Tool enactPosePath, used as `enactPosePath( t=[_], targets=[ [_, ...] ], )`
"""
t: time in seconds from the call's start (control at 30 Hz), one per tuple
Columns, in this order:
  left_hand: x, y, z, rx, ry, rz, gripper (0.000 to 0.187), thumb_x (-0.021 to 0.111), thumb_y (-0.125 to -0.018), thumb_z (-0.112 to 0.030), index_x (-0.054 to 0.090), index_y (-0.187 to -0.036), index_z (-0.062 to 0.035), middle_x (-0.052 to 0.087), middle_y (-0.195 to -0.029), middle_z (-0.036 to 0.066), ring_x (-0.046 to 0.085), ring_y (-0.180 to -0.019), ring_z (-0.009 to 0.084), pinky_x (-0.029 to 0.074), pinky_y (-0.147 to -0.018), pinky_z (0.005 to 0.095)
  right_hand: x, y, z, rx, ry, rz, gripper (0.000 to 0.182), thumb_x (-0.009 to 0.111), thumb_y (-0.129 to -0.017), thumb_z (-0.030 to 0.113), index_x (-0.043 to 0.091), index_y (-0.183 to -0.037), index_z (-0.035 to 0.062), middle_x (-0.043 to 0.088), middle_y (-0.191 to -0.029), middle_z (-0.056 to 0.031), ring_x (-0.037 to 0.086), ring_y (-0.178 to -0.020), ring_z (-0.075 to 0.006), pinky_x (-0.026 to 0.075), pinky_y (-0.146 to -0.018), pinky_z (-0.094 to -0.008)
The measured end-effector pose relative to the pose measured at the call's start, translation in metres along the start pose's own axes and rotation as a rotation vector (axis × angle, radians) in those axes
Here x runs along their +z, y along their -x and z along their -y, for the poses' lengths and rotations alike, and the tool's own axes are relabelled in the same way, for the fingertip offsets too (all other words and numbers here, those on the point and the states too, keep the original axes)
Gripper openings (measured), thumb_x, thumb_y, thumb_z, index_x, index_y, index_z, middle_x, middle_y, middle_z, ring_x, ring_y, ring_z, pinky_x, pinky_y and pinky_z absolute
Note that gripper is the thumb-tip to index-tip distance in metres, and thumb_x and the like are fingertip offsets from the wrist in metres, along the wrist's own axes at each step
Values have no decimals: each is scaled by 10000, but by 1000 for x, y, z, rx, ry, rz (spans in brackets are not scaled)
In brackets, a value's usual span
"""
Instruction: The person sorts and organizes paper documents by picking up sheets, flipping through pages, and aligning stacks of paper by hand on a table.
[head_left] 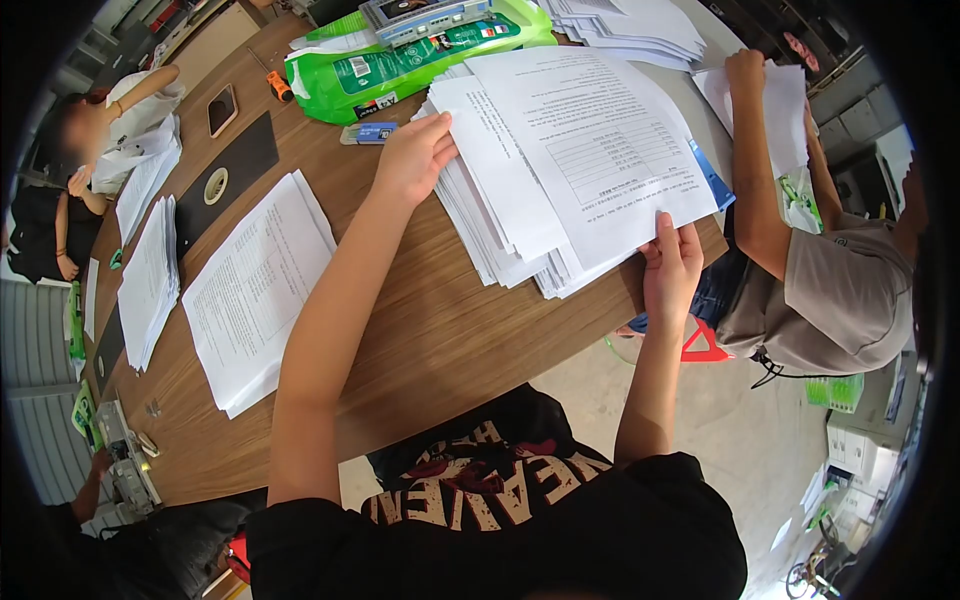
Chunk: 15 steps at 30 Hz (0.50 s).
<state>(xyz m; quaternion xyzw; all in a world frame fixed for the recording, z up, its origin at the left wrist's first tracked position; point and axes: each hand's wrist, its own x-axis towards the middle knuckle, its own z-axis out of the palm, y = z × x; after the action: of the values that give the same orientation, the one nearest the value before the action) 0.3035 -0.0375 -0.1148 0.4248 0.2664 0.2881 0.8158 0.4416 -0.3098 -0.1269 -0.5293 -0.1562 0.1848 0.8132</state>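
A thick, uneven stack of paper (490, 235) lies on the wooden table in front of me. On top, a printed sheet (600, 130) with text and a table grid faces upward, overlapping other printed sheets. At the far left edge of these upper sheets is my left hand (415, 160), its fingers closed on the paper. My right hand (672, 262) pinches the near right corner of the top sheet, thumb above and fingers partly hidden beneath. How many sheets each hand grips cannot be made out.
Another printed pile (265, 290) lies left of my left forearm. Beyond the stack are a green packet (420, 60), a blue-and-grey box cutter (368, 133), an orange screwdriver (278, 86) and a phone (222, 110). A co-worker in grey (840, 290) handles paper at right; others sit at left.
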Motion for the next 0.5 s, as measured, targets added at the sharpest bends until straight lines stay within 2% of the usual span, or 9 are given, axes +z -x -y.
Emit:
enactPosePath(
  t=[0.1, 0.3, 0.33, 0.37, 0.4, 0.43, 0.47, 0.5],
  targets=[
    [-3, -1, 0, 7, -50, 2, 394, 560, -884, -147, 474, -1147, 134, 573, -1101, 176, 577, -1006, 241, 464, -896, 344, -4, -1, -2, -6, 1, 40, 223, 524, -915, 123, 545, -1100, -1, 614, -897, -13, 566, -728, -46, 479, -623, -187],
    [2, 2, -6, 25, -253, -84, 414, 603, -859, -199, 520, -1077, 143, 609, -1015, 190, 629, -882, 237, 524, -765, 322, -5, -2, -3, 4, 7, 36, 222, 524, -916, 127, 544, -1093, -4, 616, -895, -15, 571, -738, -47, 481, -629, -189],
    [2, 1, -5, 40, -292, -107, 378, 601, -859, -201, 550, -1029, 133, 625, -953, 183, 640, -811, 225, 531, -717, 305, -5, -2, -3, 1, 8, 33, 222, 524, -916, 127, 544, -1093, -4, 616, -895, -15, 571, -738, -47, 481, -629, -189],
    [2, 0, -5, 55, -330, -129, 349, 600, -859, -204, 580, -982, 123, 641, -891, 177, 652, -740, 213, 537, -670, 288, -5, -2, -4, 7, 17, 21, 226, 527, -914, 130, 542, -1091, -9, 617, -879, -18, 576, -729, -50, 483, -624, -188],
    [3, 0, -6, 54, -329, -121, 349, 600, -859, -204, 580, -982, 123, 641, -891, 177, 652, -740, 213, 537, -670, 288, -5, -2, -3, 12, 27, 8, 230, 530, -913, 132, 541, -1089, -14, 618, -863, -21, 580, -720, -53, 484, -620, -187],
    [4, 1, -8, 85, -456, -144, 317, 596, -860, -212, 604, -922, 99, 645, -812, 159, 645, -672, 193, 530, -627, 268, -4, -2, -1, 6, 30, 1, 230, 530, -913, 132, 541, -1089, -14, 618, -863, -21, 580, -720, -53, 484, -620, -187],
    [5, 3, -9, 116, -583, -167, 298, 592, -861, -221, 628, -862, 74, 649, -733, 141, 639, -604, 173, 522, -584, 248, -2, -1, 2, 26, 56, -20, 213, 542, -906, 135, 551, -1043, -28, 610, -811, -25, 572, -688, -65, 481, -601, -197],
    [5, 6, -9, 115, -582, -159, 298, 592, -861, -221, 628, -862, 74, 649, -733, 141, 639, -604, 173, 522, -584, 248, 1, 0, 5, 46, 81, -41, 205, 554, -899, 137, 560, -996, -43, 601, -758, -29, 565, -656, -76, 477, -582, -207]
  ],
)
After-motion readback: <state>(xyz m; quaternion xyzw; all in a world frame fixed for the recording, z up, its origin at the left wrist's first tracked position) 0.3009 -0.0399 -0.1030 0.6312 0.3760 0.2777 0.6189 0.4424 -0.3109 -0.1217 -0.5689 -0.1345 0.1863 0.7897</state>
